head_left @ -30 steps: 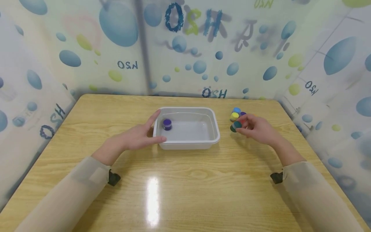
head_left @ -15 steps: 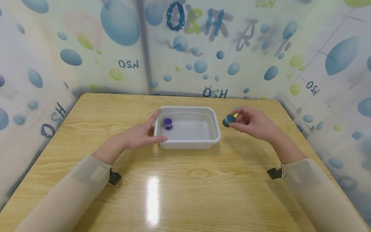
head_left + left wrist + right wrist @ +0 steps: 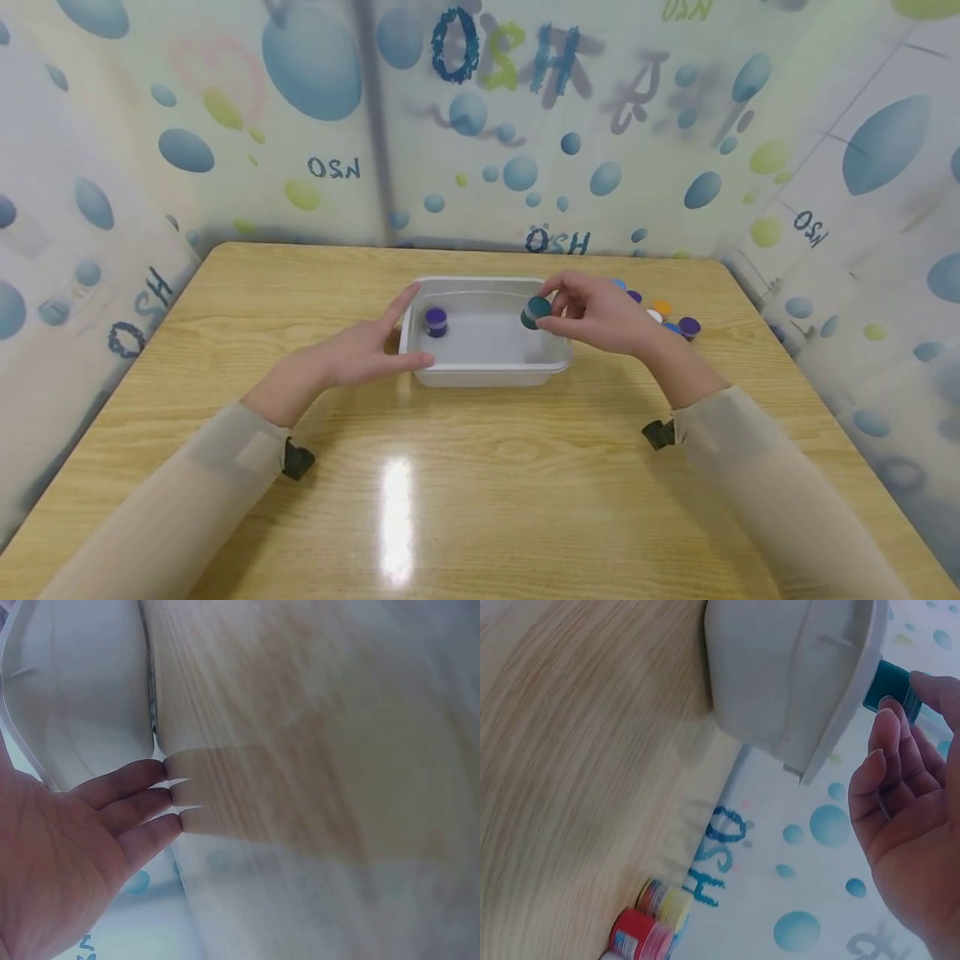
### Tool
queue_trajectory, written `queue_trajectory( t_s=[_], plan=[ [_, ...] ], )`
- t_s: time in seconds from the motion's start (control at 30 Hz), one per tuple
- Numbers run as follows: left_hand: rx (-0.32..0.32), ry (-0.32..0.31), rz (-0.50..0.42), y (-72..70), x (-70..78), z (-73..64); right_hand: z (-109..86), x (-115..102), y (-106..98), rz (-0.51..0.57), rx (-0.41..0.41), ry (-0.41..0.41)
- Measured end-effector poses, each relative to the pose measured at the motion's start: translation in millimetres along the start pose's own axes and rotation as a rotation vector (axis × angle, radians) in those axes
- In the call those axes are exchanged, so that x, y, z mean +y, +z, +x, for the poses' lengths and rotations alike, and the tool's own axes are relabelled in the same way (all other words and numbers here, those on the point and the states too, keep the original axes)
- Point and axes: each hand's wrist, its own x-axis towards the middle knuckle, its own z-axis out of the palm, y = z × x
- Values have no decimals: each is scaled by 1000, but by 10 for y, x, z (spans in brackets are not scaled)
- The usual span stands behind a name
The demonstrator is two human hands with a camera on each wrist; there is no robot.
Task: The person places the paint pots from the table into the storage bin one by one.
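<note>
- Green jar [image 3: 536,312] is held clear of the table [image 3: 480,450], above the rim of the white tub [image 3: 483,377], just inside the tub's right edge.
- From the right hand [image 3: 603,318], the jar lies off the fingertips towards the tub's left edge, with the tub's floor beneath; the right hand is much the nearer one.
- The jar's axis leans off upright; which end carries the lid is hard to tell. The tub's long axis runs left to right, along the table's far edge.
- The right hand pinches the jar between thumb and fingers from its right side, the forearm reaching in from the table's near right corner.
- The left hand [image 3: 363,350] is spread around the tub's left end: thumb on the near left corner, forefinger at the far left one, other fingers reaching down, apparently to the table.
- A purple jar [image 3: 436,322] stands inside the tub near its left edge.
- More jars [image 3: 689,327] sit towards the table's far right corner, partly hidden by the right hand.
</note>
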Motion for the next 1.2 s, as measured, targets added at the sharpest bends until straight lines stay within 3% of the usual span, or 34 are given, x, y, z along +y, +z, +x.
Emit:
queue_trajectory(
  t_s=[0.6, 1.2],
  plan=[
    [-17, -11, -3, 10, 31, 9, 531, -181, 430, 16, -85, -65],
    [-23, -17, 7, 3, 4, 6, 928, -368, 685, 119, -174, -82]
  ],
)
